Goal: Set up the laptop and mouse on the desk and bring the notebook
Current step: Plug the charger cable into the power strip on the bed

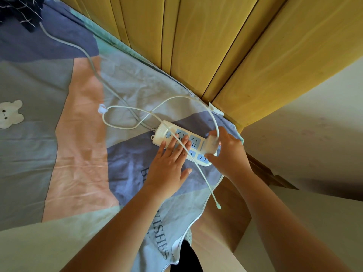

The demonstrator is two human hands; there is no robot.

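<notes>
Bedding in blocks of blue, pink and grey covers the bed (78, 154) we lean over, with yellow wood panels (196, 36) behind it and a pale wall at right. None of the laptop, mouse or notebook is in view; what we have before us is a white power strip (167, 132) lying on the sheet near the bed's corner. Our left hand (169, 163) lies flat and spread, fingers pressing the strip down, closed on nothing. Our right hand (225, 154) pinches a white charger block (211, 144) seated at the strip's far end, thumb below and fingers above. We judge the block light, rigid and smooth, best held by its flat sides and moved straight in line with the socket, not by its cable (196, 160), which is thin, limp and loops across the left fingers to a free plug hanging off the bed edge. The strip would slide on soft cloth, hence the bracing. Printed on the sheet we read "ISHES", part of a longer word, and a "B" above; a white bear (10, 113) sits at left.
</notes>
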